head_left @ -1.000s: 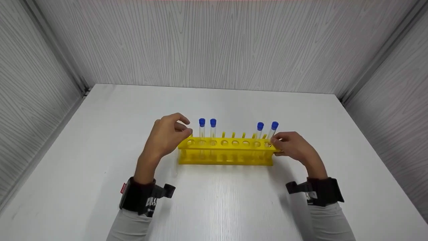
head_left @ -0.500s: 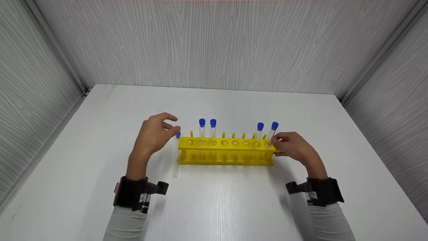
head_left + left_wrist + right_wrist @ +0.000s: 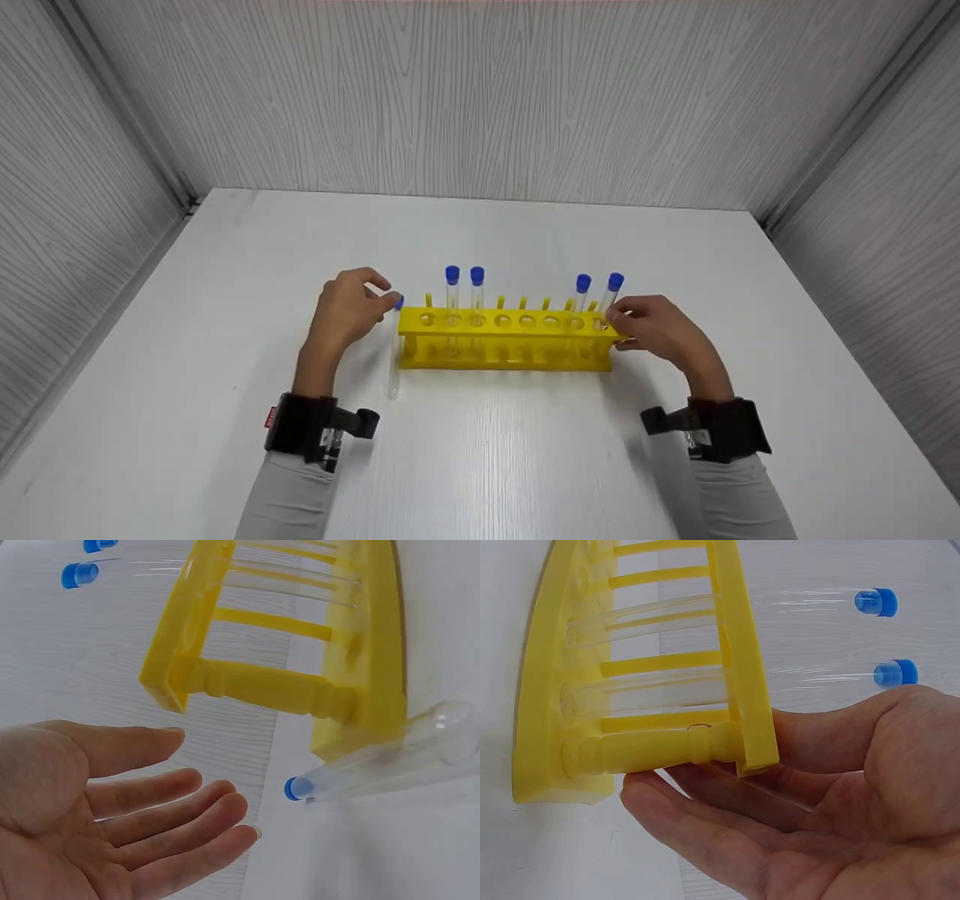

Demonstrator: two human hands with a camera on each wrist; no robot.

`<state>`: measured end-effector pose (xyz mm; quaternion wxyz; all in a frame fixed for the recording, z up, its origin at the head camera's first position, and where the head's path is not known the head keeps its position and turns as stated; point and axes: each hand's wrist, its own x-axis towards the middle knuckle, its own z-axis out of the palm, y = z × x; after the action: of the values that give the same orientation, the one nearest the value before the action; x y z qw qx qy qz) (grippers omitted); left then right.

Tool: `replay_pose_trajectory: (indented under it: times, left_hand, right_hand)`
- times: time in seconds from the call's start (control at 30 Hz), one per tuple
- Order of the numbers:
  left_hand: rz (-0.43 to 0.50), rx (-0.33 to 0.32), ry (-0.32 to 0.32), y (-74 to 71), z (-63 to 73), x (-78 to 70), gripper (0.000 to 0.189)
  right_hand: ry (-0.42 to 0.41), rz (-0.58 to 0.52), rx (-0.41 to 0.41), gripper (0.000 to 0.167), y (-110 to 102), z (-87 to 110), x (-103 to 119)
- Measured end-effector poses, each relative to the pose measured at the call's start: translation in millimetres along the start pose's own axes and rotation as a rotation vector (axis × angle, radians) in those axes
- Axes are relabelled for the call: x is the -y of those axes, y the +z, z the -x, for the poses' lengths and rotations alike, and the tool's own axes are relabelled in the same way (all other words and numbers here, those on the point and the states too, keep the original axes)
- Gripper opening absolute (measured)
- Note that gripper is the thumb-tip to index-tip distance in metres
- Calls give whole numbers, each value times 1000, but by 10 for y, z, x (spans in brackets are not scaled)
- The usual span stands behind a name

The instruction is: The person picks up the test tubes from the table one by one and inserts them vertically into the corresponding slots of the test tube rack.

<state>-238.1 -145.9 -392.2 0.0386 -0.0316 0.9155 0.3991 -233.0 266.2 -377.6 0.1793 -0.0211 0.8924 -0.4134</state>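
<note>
A yellow test tube rack (image 3: 514,331) stands across the middle of the white table. My right hand (image 3: 664,331) grips its right end, thumb at the top plate and fingers around the end post (image 3: 645,750). Two blue-capped test tubes (image 3: 675,696) stand in the holes nearest that hand; another two test tubes (image 3: 453,294) are toward the left end. Beside the rack's left end, one more capped test tube (image 3: 394,366) lies on the table. My left hand (image 3: 346,311) hovers by its blue cap (image 3: 298,788), empty, fingers extended and apart from it in the left wrist view.
Yellow pegs (image 3: 523,302) rise along the rack's back, behind its row of holes. A grey wood-grain panel (image 3: 480,97) closes off the far side of the table (image 3: 480,465), with similar panels at left and right.
My left hand has moved left, away from the rack's left end, then down beside the lying tube's cap, which has come into sight. The right hand keeps its grip on the rack.
</note>
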Motion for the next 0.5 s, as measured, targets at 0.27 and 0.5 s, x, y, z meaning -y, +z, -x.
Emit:
replay_pose_trajectory:
  times: [0.27, 0.5]
  left_hand:
    - [-109, 114, -52, 110, -46, 36, 41]
    - [-138, 210, -123, 165, -92, 38, 43]
  right_hand:
    - [0, 4, 1, 38, 0, -1, -4]
    - [-1, 0, 4, 37, -6, -6, -2]
